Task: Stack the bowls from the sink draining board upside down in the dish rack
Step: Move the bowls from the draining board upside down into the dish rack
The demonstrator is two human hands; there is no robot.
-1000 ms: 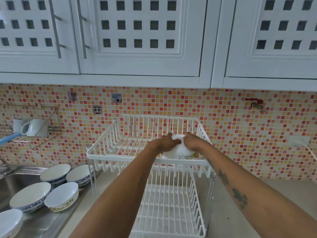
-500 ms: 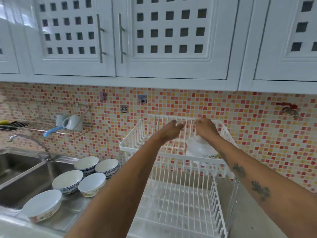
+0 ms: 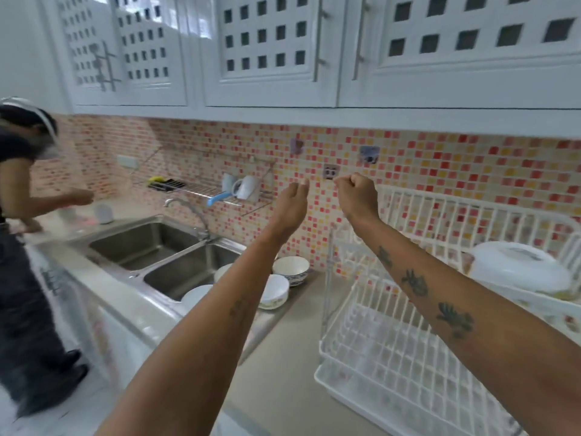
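A white two-tier dish rack stands on the counter at the right. One white bowl lies upside down on its upper tier. Several bowls stand upright on the sink draining board: a blue-patterned one, a floral one, and others partly hidden behind my left forearm. My left hand is raised in front of the tiled wall, fingers loosely curled, holding nothing. My right hand is next to it, closed in a loose fist, empty, left of the rack's top.
A double steel sink with a tap lies left of the bowls. A wall shelf holds mugs and a blue-handled tool. Another person stands at the far left counter. White cabinets hang overhead.
Both hands have let go of the upturned bowl in the upper tier and lifted away to the left. The view has swung left, bringing the sink and another person into sight.
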